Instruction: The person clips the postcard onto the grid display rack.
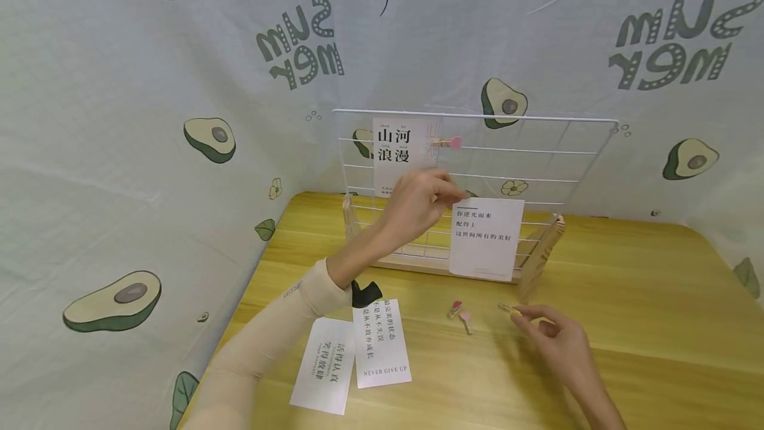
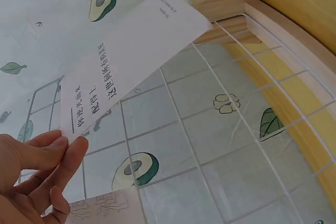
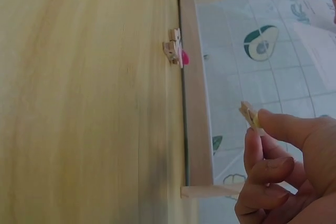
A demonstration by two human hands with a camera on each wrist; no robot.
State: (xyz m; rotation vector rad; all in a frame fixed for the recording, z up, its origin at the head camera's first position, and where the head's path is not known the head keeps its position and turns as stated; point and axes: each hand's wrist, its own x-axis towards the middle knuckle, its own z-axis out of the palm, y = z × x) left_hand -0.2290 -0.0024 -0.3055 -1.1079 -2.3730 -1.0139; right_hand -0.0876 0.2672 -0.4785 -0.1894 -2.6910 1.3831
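You hold a white printed card with your left hand, the grip narrow, thumb and fingers pinching its upper left corner. The card hangs upright in front of the lower right part of a wire rack, which stands along the back edge of the worktop, nearer the back left corner than the back right.

Your right hand also has a narrow grip: thumb and finger pinch a small wooden clip with a yellow part in front of the rack's right foot, towards the worktop's right edge from the loose clips.

Those are a dark pink clip and a pale pink clip, lying just beside each other in front of the rack; you cannot tell whether they touch.

At the rack's upper left is a card with large black characters, a clip with a pink end at its right side; your left hand hides part of its bottom.

Towards the worktop's left edge lie a card marked NEVER GIVE UP and, just beside it, a card with green lettering. An avocado-print cloth hangs behind the back edge.
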